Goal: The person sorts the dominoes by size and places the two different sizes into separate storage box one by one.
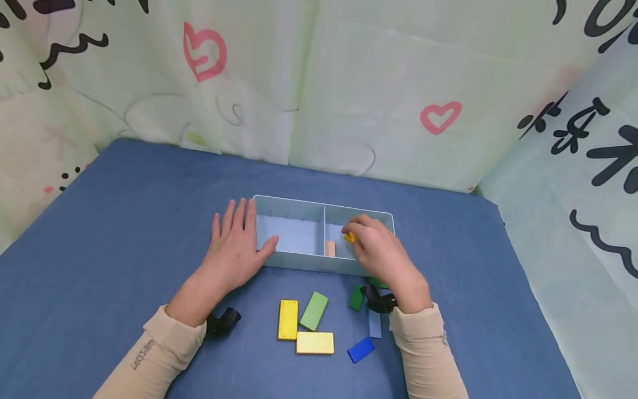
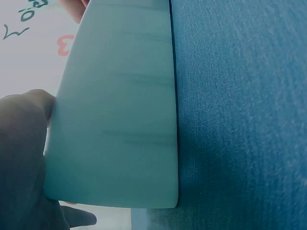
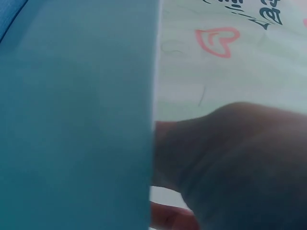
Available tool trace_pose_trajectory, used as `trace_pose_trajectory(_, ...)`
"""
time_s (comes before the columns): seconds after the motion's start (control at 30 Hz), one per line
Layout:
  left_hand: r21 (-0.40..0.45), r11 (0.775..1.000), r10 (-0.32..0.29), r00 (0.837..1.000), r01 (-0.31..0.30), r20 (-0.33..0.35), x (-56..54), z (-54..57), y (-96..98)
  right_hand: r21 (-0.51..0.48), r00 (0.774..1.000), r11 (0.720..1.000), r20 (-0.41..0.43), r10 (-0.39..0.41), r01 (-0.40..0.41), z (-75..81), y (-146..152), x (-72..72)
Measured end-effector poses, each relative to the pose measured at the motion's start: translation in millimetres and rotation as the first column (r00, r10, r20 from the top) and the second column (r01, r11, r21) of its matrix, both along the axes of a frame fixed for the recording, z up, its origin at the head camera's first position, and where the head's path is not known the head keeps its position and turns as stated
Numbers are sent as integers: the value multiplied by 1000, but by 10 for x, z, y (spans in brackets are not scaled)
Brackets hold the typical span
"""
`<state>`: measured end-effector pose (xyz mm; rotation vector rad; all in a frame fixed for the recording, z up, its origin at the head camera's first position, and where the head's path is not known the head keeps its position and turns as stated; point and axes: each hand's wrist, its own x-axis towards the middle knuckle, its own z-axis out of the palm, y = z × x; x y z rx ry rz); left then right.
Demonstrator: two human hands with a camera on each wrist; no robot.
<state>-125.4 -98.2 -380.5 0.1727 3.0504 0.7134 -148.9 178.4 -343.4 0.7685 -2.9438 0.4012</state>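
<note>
A light blue box point(image 1: 294, 260) with one divider lies across the middle of the blue-covered table. My left hand point(image 1: 234, 252) rests at its left end, fingers straight and thumb over the front rim. Inside the right compartment, my right hand point(image 1: 382, 249) pinches a small orange-yellow block point(image 1: 350, 237), mostly hidden by the fingers. A peach block point(image 1: 330, 248) sits in that compartment against the divider. The left wrist view shows the box's outer wall point(image 2: 115, 110) beside the left thumb; in the right wrist view the wall point(image 3: 76, 120) hides the right fingertips.
In front of the box lie a yellow block point(image 1: 288, 320), a light green block point(image 1: 314, 311), a pale yellow block point(image 1: 315, 343), a blue block point(image 1: 361, 350), a light blue block point(image 1: 375, 324) and dark green blocks point(image 1: 356, 298), partly under the right wrist. A printed curtain point(image 1: 349, 83) hangs behind.
</note>
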Motion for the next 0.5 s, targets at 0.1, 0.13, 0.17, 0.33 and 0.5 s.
trace_pose_trajectory(0.1,9,1000,-1,1000,1,-3,-11,10,0,-2,1000,1000,13,20,-20,0,-16,-30)
trace_pose_trajectory(0.13,11,1000,-1,1000,1,-3,-14,16,-1,-8,999,1000,21,29,-29,-3,-19,-39)
trace_pose_trajectory(0.17,11,1000,-2,1000,2,-2,-16,23,-3,-19,999,999,36,36,-35,-5,-22,-45)
trace_pose_trajectory(0.33,8,1000,0,1000,0,10,-10,32,-10,-73,991,997,130,43,-34,-31,-26,-69)
trace_pose_trajectory(0.5,7,1000,-4,1000,4,27,0,17,-4,-76,970,997,241,7,11,-71,-13,-73)
